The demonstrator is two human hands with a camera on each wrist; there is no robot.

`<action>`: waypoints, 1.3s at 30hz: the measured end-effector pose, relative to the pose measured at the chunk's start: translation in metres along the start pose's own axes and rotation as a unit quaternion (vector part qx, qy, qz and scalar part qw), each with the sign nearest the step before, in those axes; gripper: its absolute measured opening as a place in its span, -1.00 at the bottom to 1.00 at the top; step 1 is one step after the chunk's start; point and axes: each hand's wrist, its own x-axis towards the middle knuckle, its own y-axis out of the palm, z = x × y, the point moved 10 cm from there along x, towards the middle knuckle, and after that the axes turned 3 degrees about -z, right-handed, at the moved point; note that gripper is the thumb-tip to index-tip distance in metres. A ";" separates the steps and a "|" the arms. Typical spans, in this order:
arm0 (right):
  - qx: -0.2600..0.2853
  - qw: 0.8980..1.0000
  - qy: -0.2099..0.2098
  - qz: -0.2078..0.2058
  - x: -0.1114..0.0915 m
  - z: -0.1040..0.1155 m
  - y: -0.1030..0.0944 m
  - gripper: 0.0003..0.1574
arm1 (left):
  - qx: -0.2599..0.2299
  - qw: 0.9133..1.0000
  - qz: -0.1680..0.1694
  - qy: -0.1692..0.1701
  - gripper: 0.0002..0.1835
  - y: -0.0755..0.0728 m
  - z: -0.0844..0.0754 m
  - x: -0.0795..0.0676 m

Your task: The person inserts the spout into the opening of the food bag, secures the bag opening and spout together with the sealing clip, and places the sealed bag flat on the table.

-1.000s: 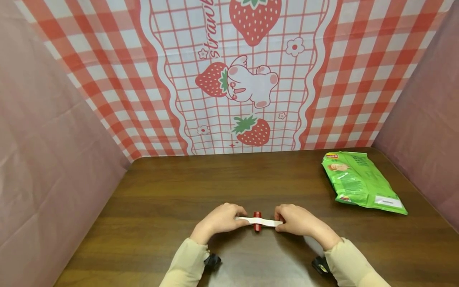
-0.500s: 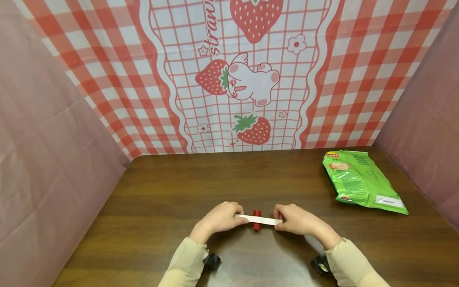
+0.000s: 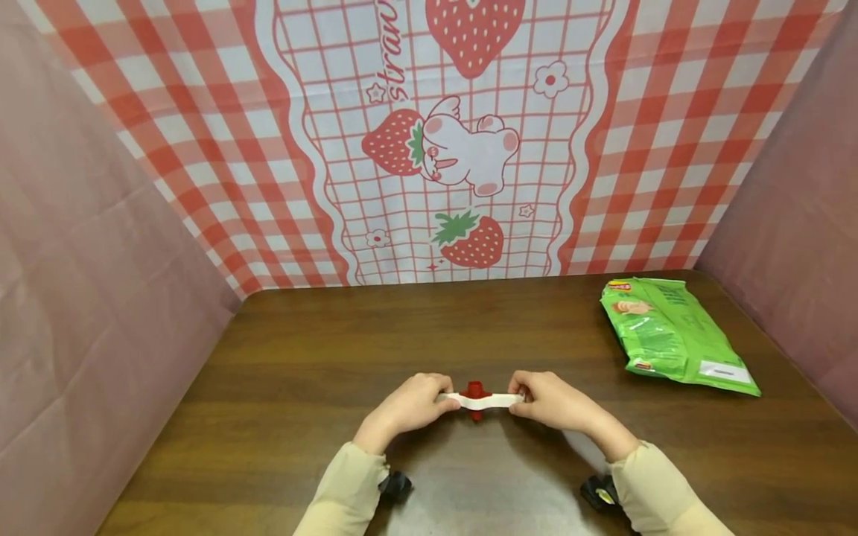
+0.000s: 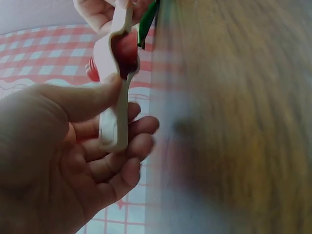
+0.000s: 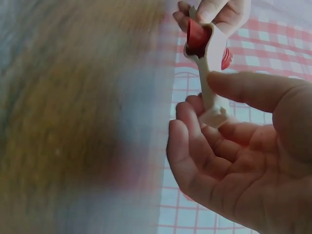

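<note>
Both hands hold a slim white bag clip (image 3: pixel 477 403) with a red spout (image 3: pixel 475 388) through its middle, close over the table. My left hand (image 3: pixel 414 402) pinches the left end between thumb and fingers. At the right end, my right hand (image 3: pixel 553 402) grips it the same way. The left wrist view shows the thumb on the clip's flat face (image 4: pixel 108 124) and curled fingers behind it. In the right wrist view, the clip's widened middle (image 5: pixel 214 44) curves around the red spout (image 5: pixel 197 36), which sticks out on both sides.
A green snack bag (image 3: pixel 680 335) lies at the back right of the brown wooden table (image 3: pixel 375 327). Behind the table hangs a red-and-white strawberry cloth (image 3: pixel 429 238). Pink cloth walls (image 3: pixel 114 223) stand at the sides.
The clip has turned in the fingers: its white bar looked straight half a second ago and now bows around the red spout. Both hands sit slightly higher in the head view.
</note>
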 end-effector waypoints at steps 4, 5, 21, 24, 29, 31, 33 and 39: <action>0.025 0.999 0.009 -0.032 0.002 -0.001 -0.006 -0.88 | -0.017 1.000 -0.011 -0.003 -0.86 -0.002 0.000 -0.001; 0.030 0.999 0.013 -0.040 0.002 -0.002 -0.008 -0.89 | -0.019 1.000 -0.013 -0.003 -0.86 -0.002 0.000 -0.001; 0.233 0.961 0.071 -0.130 0.003 -0.017 -0.029 -0.72 | -0.012 0.997 -0.069 0.018 -0.91 -0.018 -0.007 0.001; 0.210 0.963 0.067 -0.155 0.002 -0.017 -0.036 -0.73 | -0.014 0.997 -0.074 0.021 -0.92 -0.021 -0.009 0.000; 0.197 0.963 0.058 -0.173 0.000 -0.007 -0.045 -0.77 | -0.024 0.997 -0.073 0.020 -0.93 -0.022 -0.011 -0.001; 0.196 0.963 0.056 -0.176 -0.001 -0.001 -0.048 -0.80 | -0.029 0.997 -0.073 0.020 -0.91 -0.023 -0.011 -0.001; 0.193 0.963 0.055 -0.181 -0.002 0.006 -0.052 -0.83 | -0.035 0.996 -0.073 0.022 -0.88 -0.023 -0.012 -0.001; 0.200 0.959 0.062 -0.190 -0.003 0.003 -0.052 -0.82 | -0.039 0.996 -0.067 0.031 -0.80 -0.022 -0.014 0.001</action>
